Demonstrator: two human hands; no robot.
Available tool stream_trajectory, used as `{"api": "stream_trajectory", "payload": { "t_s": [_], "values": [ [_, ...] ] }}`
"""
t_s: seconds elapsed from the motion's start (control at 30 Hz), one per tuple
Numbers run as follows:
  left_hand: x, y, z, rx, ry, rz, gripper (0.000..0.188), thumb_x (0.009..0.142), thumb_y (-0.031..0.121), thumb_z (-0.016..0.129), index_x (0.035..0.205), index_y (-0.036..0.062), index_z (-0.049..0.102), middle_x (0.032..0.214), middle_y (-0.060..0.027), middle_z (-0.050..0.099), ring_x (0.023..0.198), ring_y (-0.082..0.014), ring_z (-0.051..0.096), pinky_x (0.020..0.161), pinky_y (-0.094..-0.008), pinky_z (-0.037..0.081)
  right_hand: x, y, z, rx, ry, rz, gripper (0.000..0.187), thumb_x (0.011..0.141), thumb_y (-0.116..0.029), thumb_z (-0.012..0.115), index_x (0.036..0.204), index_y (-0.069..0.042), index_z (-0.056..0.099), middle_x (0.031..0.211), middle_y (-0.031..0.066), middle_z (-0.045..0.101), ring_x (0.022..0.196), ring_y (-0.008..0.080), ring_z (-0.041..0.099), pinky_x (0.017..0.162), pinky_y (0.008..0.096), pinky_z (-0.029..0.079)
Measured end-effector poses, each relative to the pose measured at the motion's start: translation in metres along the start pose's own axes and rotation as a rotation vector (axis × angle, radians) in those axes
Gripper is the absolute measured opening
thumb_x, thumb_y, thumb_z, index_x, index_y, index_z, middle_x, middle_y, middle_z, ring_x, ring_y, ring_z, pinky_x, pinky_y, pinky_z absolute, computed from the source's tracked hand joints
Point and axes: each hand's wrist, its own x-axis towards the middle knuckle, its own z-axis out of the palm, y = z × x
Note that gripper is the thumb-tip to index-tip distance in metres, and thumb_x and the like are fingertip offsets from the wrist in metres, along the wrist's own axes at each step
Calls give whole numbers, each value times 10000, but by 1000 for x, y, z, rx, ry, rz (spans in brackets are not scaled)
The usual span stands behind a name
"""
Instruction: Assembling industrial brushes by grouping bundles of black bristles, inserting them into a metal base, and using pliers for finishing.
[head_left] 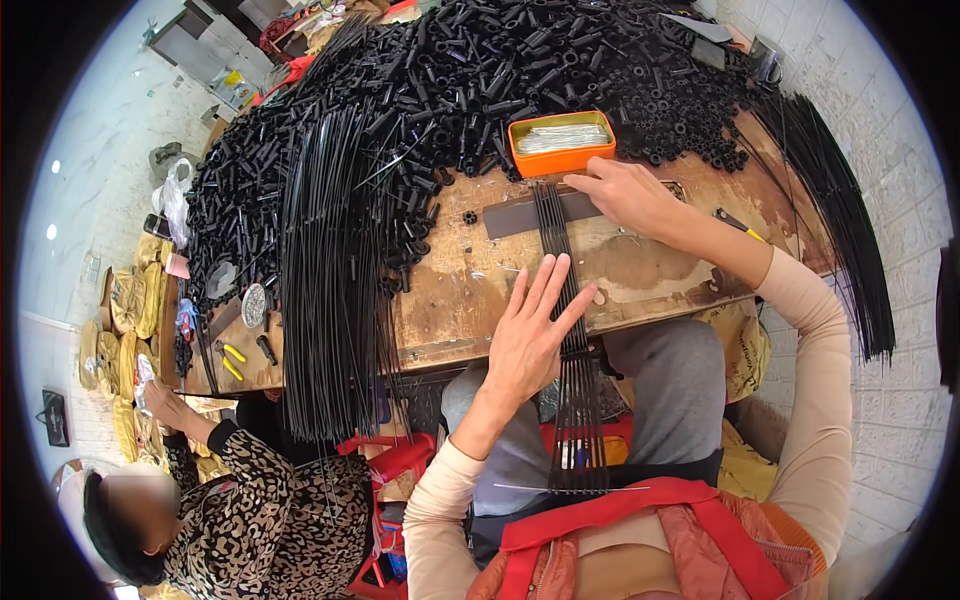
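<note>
A row of thin black rods [553,222] lies side by side over the table edge, running down onto my lap. A thin metal wire [520,487] crosses the row near its lower end. My left hand [528,325] rests on the rods at the table's front edge, fingers spread and holding nothing. My right hand [632,203] hovers beside the rods' far ends, its fingertips apart just below an orange box [563,163] of thin silvery wires. Nothing shows between those fingers. Under the rods' far ends is a flat dark strip [510,219].
Heaped black tubular parts [450,80] cover the far table [450,320]. Long black rod bundles hang over the edge at left [335,270] and right [850,220]. Yellow-handled pliers [232,360] lie far left. A co-worker in a patterned top [270,500] sits left.
</note>
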Motion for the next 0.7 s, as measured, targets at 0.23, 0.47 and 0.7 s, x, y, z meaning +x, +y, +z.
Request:
{"api": "stream_trajectory", "payload": {
  "t_s": [0.23, 0.47, 0.7],
  "values": [
    [-1, 0, 3, -42, 16, -16, 749, 726, -41, 516, 1439, 178, 448, 1534, -191, 308, 1431, -349, 280, 1164, -471, 238, 4, 0, 7, -32, -6, -1, 342, 786, -16, 598, 1123, -51, 641, 848, 116, 568, 779, 315, 626, 653, 418, 525],
    [0, 2, 0, -27, 7, -17, 753, 726, -57, 511, 1437, 182, 451, 1531, -185, 318, 1436, -340, 275, 1163, -471, 240, 8, 1, 6, -27, 3, -64, 329, 786, -20, 601, 1112, -42, 638, 849, 105, 569, 788, 297, 630, 645, 405, 529],
    [-1, 1, 6, -10, 23, -18, 717, 747, -54, 510, 1423, 183, 468, 1532, -174, 321, 1427, -325, 298, 1158, -468, 257, 8, 4, 9, -4, 21, -125, 344, 789, -22, 600, 1132, -32, 619, 867, 95, 568, 808, 280, 630, 639, 390, 528]
  ]
}}
